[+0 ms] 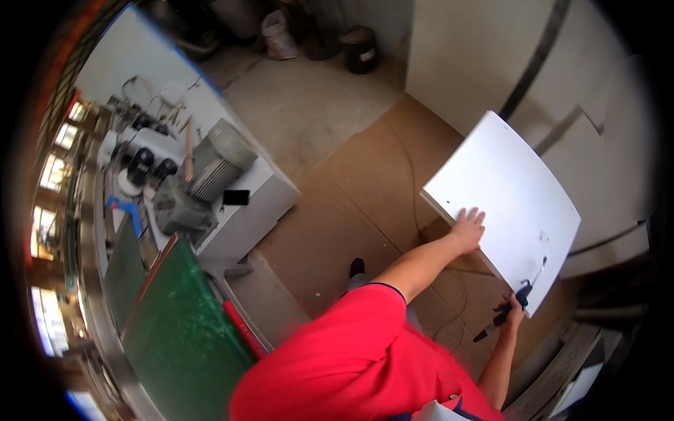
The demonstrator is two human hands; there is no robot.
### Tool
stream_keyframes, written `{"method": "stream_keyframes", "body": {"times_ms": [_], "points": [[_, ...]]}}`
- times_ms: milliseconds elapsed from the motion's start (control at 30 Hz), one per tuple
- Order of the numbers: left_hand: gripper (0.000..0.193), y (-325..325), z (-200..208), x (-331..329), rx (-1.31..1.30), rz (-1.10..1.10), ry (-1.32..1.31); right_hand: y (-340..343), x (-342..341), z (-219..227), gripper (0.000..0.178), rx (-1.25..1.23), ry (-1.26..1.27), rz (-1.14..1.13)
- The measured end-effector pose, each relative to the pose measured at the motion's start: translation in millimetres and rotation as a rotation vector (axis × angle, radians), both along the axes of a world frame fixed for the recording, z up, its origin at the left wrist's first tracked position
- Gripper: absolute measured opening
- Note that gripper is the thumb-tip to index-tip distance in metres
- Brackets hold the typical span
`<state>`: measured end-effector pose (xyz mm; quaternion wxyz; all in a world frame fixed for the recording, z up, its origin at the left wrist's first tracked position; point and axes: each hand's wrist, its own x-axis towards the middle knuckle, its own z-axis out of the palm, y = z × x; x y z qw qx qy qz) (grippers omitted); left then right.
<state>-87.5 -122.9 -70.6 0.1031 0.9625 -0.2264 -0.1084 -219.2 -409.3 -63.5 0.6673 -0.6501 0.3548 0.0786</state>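
Note:
A white board (507, 184) with small holes and a few dark marks is on my right, tilted. My left hand (469, 230) lies on its near left edge, fingers spread flat on the white face. Lower down, my right hand (515, 310) is closed around a dark blue air blow gun (523, 292) by the board's bottom corner. The gun's thin metal nozzle reaches over the white face near the dark marks. Its black end piece hangs below my hand. What supports the board from underneath is hidden.
At left, a white bench (263, 186) carries a grey motor (223, 160), a black phone (236, 197) and several tools. A green panel (189, 330) stands nearer. Brown sheets (351, 210) cover the floor, with a thin hose (460, 302) across them. Large pale panels (470, 56) lean behind.

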Motion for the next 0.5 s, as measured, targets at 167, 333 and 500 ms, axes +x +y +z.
{"method": "stream_keyframes", "body": {"times_ms": [167, 333, 500], "points": [[0.051, 94, 12, -87, -0.275, -0.064, -0.099, 5, -34, -40, 0.035, 0.158, -0.056, 0.207], [0.043, 282, 2, -253, -0.312, 0.743, -0.033, 150, -28, -12, 0.039, 0.241, -0.035, 0.689], [0.043, 420, 12, -451, -0.232, 1.465, -0.246, 317, 1, 18, 0.025, 0.141, -0.081, 1.143]]}}
